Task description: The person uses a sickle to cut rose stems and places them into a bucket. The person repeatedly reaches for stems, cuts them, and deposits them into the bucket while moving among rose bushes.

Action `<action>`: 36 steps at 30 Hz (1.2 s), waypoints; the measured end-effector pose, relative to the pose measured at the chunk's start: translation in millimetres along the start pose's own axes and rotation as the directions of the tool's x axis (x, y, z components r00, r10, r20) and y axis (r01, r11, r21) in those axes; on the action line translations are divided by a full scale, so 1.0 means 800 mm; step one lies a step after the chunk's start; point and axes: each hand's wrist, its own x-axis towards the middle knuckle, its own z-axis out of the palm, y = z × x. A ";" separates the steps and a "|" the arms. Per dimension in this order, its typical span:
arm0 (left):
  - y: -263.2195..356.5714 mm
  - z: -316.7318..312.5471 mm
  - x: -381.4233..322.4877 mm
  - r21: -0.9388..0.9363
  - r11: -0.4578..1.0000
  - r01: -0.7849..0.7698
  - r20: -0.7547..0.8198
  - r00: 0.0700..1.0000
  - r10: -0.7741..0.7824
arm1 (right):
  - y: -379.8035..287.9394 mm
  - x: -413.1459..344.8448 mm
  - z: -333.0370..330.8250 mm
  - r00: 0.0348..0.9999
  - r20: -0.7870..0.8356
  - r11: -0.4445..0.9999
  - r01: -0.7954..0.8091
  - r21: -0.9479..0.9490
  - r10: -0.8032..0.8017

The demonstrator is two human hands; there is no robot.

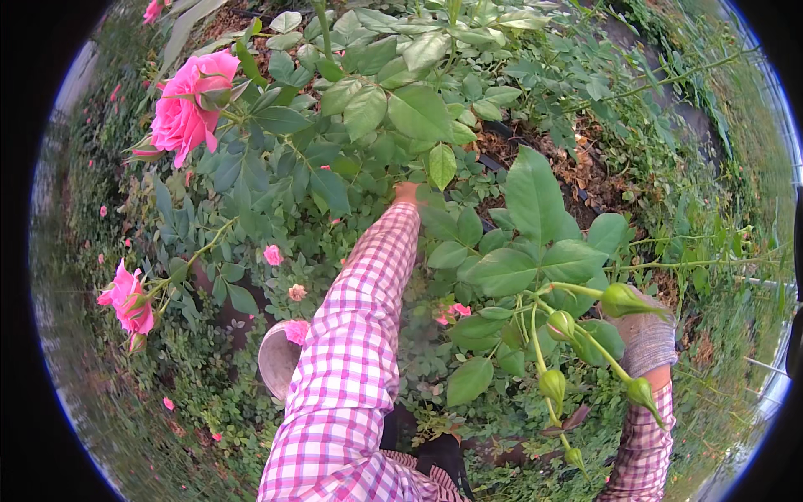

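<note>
My left hand (406,191) reaches into a leafy rose bush, and leaves cover its fingers, so what it touches is hidden. At the right my right hand (643,332), in a grey work glove, is partly behind a rose stem with green buds (561,326) and broad leaves. Whether it holds that stem cannot be told. A large pink rose (191,103) stands at the upper left, with a smaller pink rose (130,301) below it. Both my sleeves are pink-and-white checked.
A pale bucket (276,361) with a pink bloom (296,331) at its rim is beside my left sleeve. Dry brown leaves and a black irrigation pipe (492,163) lie on the ground beyond. Long rose shoots (696,263) reach across the right side. Dense rose bushes surround me.
</note>
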 end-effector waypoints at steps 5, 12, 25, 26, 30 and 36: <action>-0.007 0.008 -0.008 0.013 0.999 0.052 -0.013 0.999 -0.052 | 0.000 0.000 0.003 0.996 -0.079 0.997 0.038 -0.070 -0.044; -0.013 0.014 -0.013 0.050 0.994 -0.099 -0.075 0.992 0.103 | -0.002 0.007 0.006 0.996 -0.090 0.996 0.019 -0.089 -0.027; 0.023 -0.104 -0.304 -0.374 0.801 -0.467 -0.268 0.881 0.389 | -0.010 0.015 -0.013 0.999 -0.036 0.972 0.000 -0.236 -0.009; 0.001 -0.108 -0.346 -0.517 0.746 -0.421 -0.210 0.907 0.366 | -0.009 0.016 -0.015 1.000 -0.030 0.971 -0.006 -0.238 -0.001; -0.126 -0.078 -0.491 -0.686 0.721 -0.096 -0.186 0.982 -0.047 | -0.004 0.020 -0.022 0.998 0.036 0.969 -0.041 -0.244 0.051; -0.255 -0.055 -0.634 0.093 0.951 0.294 -0.399 0.886 -0.234 | 0.003 0.015 -0.019 0.999 0.019 0.946 0.044 -0.323 -0.040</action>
